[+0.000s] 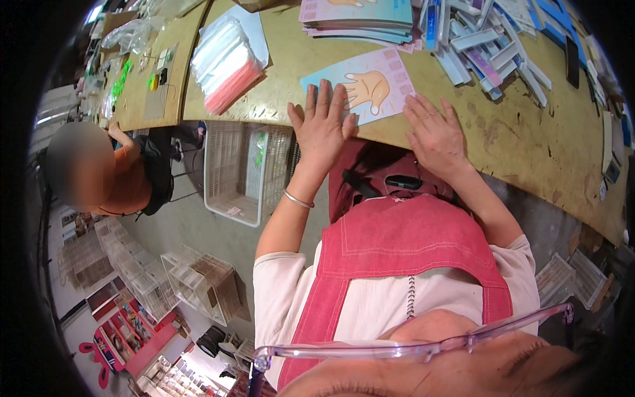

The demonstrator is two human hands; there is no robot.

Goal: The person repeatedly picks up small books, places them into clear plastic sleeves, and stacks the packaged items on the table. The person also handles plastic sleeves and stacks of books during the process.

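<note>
A pastel blue-and-pink card (378, 85) printed with a drawn hand lies flat near the table's front edge. My left hand (320, 124) rests on its lower left side, fingers spread and palm down. At its right corner is my right hand (436, 135), fingers stretched out flat, with the fingertips touching or very close to the card. Neither hand grips anything. Just beyond, a stack of similar cards (357, 26) sits at the back. Left of the card lies a bundle of clear plastic sleeves (228, 63) with a pinkish-red edge.
Slim white, blue and purple cases (486, 53) are heaped on the worn yellow table (529, 139) at the back right. A white plastic crate (228, 178) stands below the table's edge on the left. Farther left, another person in orange (126, 175) sits at the adjoining table.
</note>
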